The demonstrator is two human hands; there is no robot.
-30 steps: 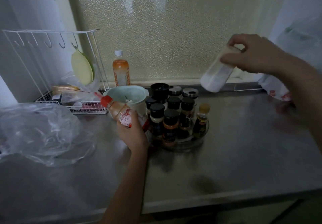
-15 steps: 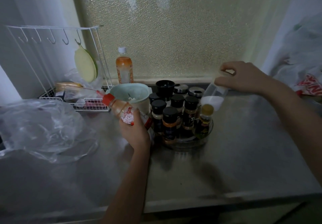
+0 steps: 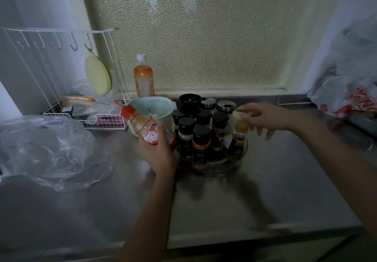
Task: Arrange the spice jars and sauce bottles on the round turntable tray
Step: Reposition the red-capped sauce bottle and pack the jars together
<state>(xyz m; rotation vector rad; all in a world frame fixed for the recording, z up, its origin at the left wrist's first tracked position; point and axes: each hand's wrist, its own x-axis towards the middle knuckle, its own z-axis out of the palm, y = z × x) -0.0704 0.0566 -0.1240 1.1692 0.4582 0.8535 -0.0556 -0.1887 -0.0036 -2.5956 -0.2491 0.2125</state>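
Observation:
The clear round turntable tray [image 3: 228, 166] stands on the steel counter, crowded with several black-capped spice jars [image 3: 201, 139] and a small yellow-capped bottle [image 3: 240, 133] at its right edge. My left hand [image 3: 157, 153] grips a tilted sauce bottle with a red cap [image 3: 140, 122] just left of the tray. My right hand [image 3: 265, 119] reaches in from the right, and its thumb and forefinger pinch the lid of a white jar [image 3: 241, 115] standing at the tray's back right, behind the yellow-capped bottle. That jar's body is mostly hidden.
A pale green jug [image 3: 155, 106] sits right behind my left hand. An orange drink bottle [image 3: 143, 78] stands by the window. A white wire rack [image 3: 85, 119] and a crumpled plastic bag [image 3: 47, 149] fill the left; more bags [image 3: 350, 98] lie far right.
My right hand brought the white jar down from the upper right and stood it at the tray's back right. My left hand kept hold of the red-capped bottle, barely moving.

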